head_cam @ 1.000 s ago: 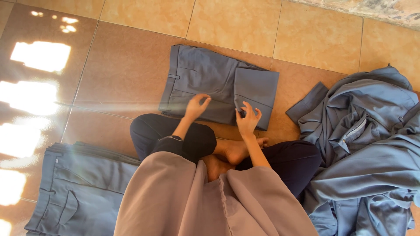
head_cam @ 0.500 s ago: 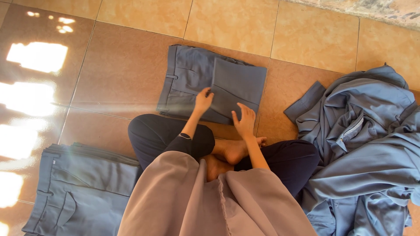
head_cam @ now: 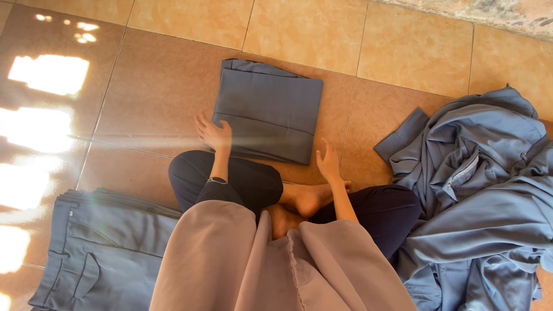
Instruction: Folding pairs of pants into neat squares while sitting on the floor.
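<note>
Folded garment (head_cam: 266, 112): one, grey-blue, flat rectangle on the tiled floor (head_cam: 155, 86), directly ahead of the crossed legs; long axis roughly left to right, tilted slightly clockwise; one crease line across it, parallel to the near edge.
Left hand (head_cam: 214, 133): open, fingers spread, pressed at the near left corner of the folded garment; holding nothing.
Right hand (head_cam: 328, 161): open, fingers loosely extended, just beyond the near right corner of the folded garment; contact not clear; holding nothing.
Stack of trousers (head_cam: 103, 247): one pile, same grey-blue, left of and nearer than the folded garment, well apart; pocket flap on top.
Loose heap of clothing (head_cam: 484, 196): one rumpled pile, grey-blue, right of the folded garment.
Labels, signs: none readable.
</note>
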